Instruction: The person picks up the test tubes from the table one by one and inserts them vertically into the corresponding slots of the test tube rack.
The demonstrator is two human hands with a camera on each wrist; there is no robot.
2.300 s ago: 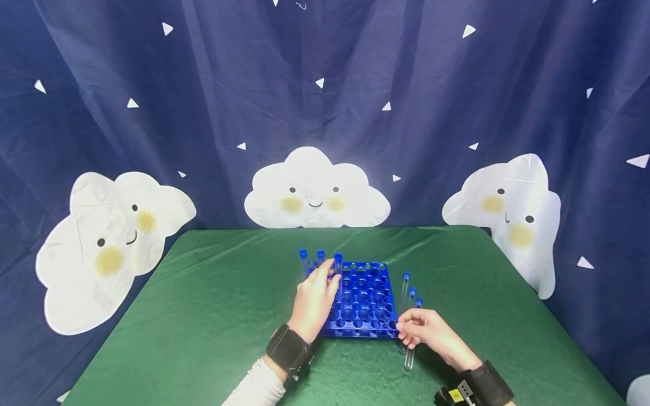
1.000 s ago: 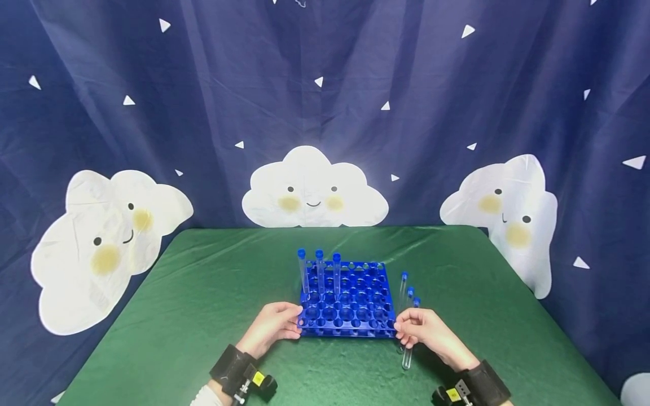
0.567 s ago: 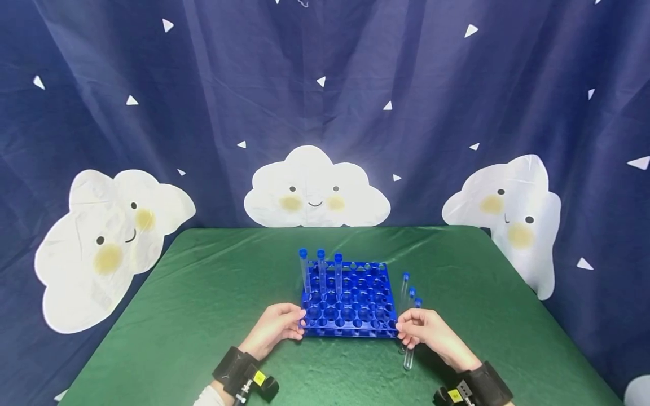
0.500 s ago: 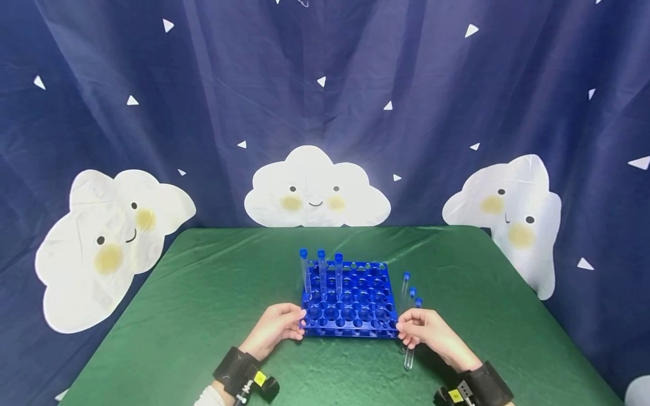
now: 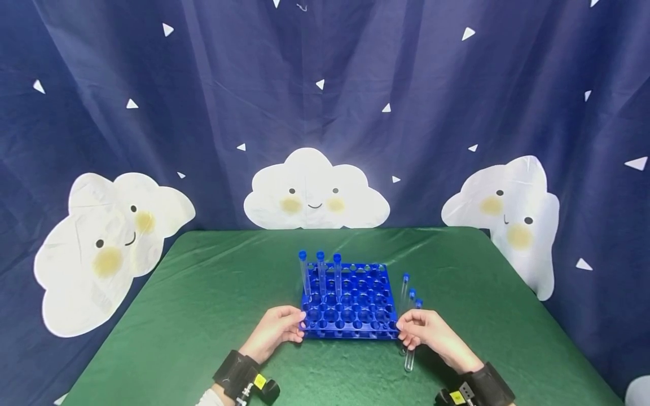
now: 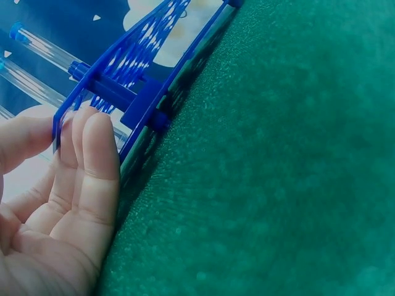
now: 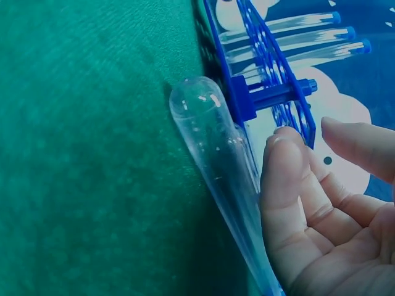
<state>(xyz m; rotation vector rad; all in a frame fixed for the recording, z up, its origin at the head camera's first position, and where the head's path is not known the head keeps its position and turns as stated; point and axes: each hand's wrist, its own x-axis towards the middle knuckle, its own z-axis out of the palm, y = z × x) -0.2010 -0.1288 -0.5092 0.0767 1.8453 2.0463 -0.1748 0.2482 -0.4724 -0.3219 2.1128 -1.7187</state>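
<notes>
A blue test tube rack stands in the middle of the table. Three blue-capped test tubes are upright in its left part. With thumb on the top plate and fingers below it, my left hand grips the rack's front left corner, as the left wrist view shows. My right hand has the front right corner between thumb and fingers. Three more capped test tubes lie on the table along the rack's right side, partly hidden by that hand. One rounded tube end shows large in the right wrist view.
A green cloth covers the table. Behind it hangs a dark blue curtain with white clouds and small triangles. Each wrist wears a black strap with a camera.
My left hand has let go of the third upright test tube and come down leftward to the rack's front left corner. My right hand has stayed at the front right corner.
</notes>
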